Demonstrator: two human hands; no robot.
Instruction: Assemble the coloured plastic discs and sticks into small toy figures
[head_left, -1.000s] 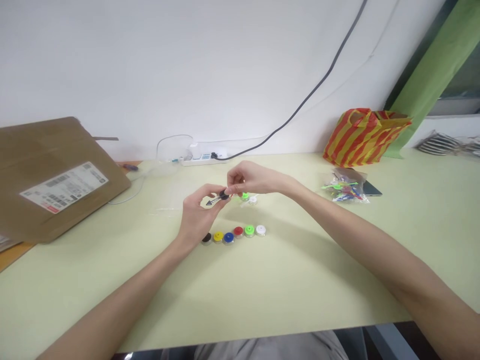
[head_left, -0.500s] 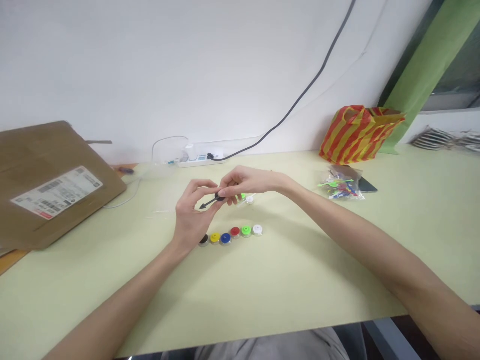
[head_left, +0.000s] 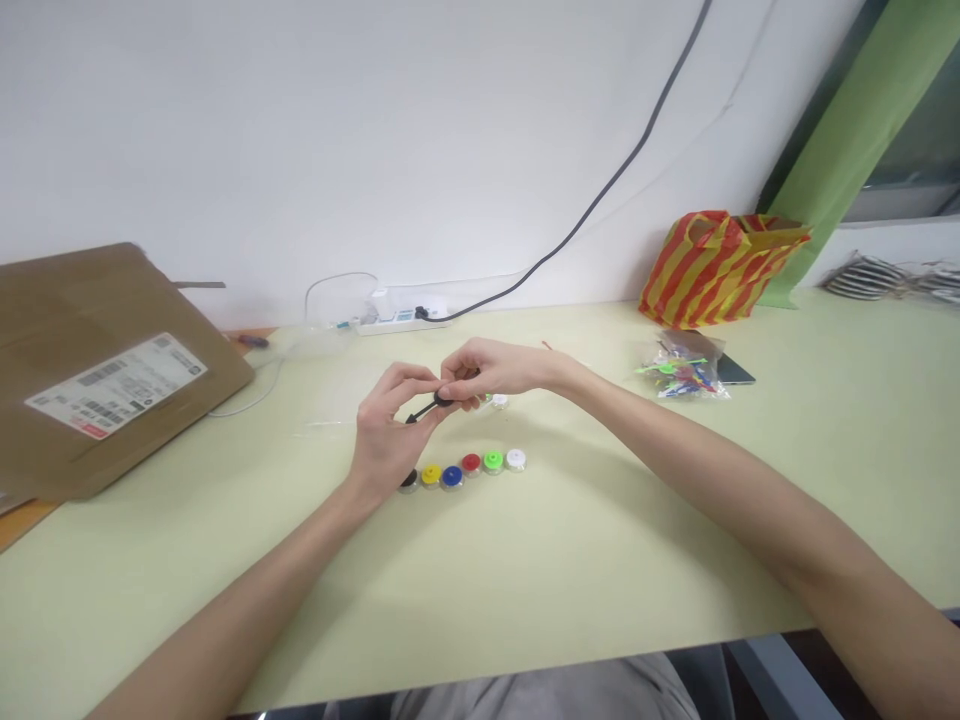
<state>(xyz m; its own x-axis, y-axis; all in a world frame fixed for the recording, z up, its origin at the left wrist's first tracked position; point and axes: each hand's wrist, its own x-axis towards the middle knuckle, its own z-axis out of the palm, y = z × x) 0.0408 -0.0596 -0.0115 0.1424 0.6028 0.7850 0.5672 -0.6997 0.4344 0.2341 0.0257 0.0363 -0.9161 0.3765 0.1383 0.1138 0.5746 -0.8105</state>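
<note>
My left hand (head_left: 391, 425) pinches a black spinner with an arrow-shaped pointer (head_left: 421, 411), held above the table. My right hand (head_left: 499, 368) has its thumb and fingers closed on the round end of the same spinner, meeting the left fingertips. Below them stands a row of small round pieces with clear bases: black (head_left: 409, 481), partly behind my left hand, then yellow (head_left: 431, 474), blue (head_left: 451, 477), red (head_left: 471, 463), green (head_left: 493, 461) and white (head_left: 516, 459). Behind my right fingers, a white piece (head_left: 499, 401) and some green show in part.
At left leans a cardboard box (head_left: 127, 360) with a label. A power strip (head_left: 397, 318) with a black cable lies by the wall. On the right are a clear bag of colourful arrows (head_left: 684, 372), a dark flat device (head_left: 735, 371) and a red-yellow striped bag (head_left: 720, 268).
The view has shifted slightly. My right hand has moved closer over the spinner's round end, and both hands stay gripping it. The row of round pieces is unchanged.
</note>
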